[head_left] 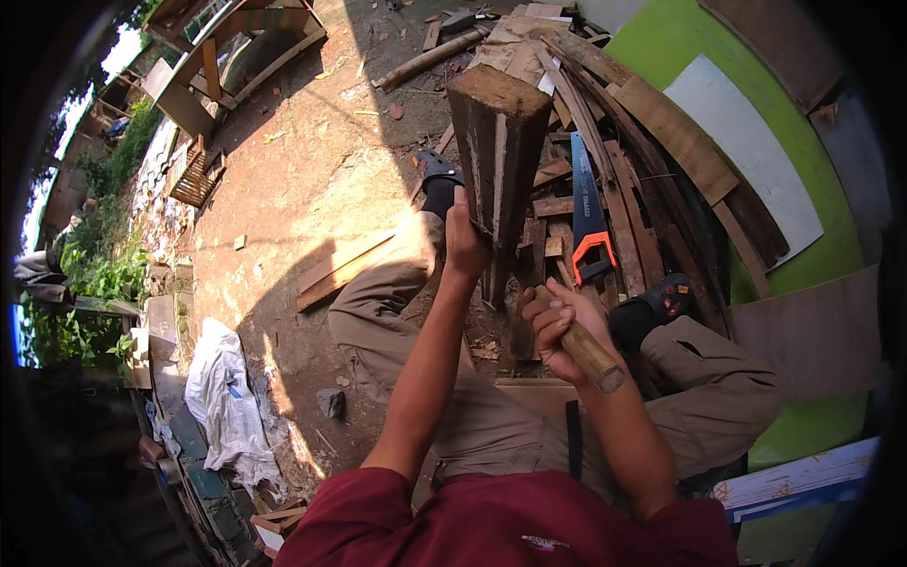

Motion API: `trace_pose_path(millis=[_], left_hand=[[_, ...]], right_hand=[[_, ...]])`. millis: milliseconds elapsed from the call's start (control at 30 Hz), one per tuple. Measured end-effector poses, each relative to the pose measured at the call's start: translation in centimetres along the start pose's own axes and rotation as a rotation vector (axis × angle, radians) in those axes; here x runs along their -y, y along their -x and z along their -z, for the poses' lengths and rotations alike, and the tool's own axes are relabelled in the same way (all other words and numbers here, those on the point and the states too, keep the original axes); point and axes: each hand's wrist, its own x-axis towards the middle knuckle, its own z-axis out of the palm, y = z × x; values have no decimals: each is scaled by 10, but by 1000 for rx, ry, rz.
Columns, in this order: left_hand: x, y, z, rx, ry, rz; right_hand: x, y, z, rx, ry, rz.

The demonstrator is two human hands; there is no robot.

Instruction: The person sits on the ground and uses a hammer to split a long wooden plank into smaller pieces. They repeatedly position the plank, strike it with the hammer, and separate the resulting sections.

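Observation:
My left hand is closed on the left side of a thick, dark wooden beam. The beam stands up between my legs with its rough, pale end at the top. Lower and to the right, my right hand is wrapped round a stout round wooden handle, whose butt points towards me. The handle's far end is in shadow beside the beam's foot, so I cannot tell the tool's kind. A handsaw with a blue blade and orange-black grip lies on planks to the right.
Stacked planks and offcuts fill the ground ahead and right. Beyond them stands a green panel. A loose board lies by my left knee. Farther left are a white sack, a stone and a wooden crate.

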Motion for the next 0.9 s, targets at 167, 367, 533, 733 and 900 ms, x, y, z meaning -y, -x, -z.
trace_pose_path(millis=[167,367,533,733,900], left_hand=[[-17,14,-11,82,267,139],[-24,8,-28,99,5,16],[-22,7,-32,82,68,33],[-28,15,-31,115,103,77],[-28,13,-19,192,-62,-16]], right_hand=[[-4,22,0,9,105,-32],[-6,25,8,152,-35,-110],[-2,22,23,293,-53,-109],[-4,31,12,281,-256,-94],[-28,37,0,327,-372,-159]])
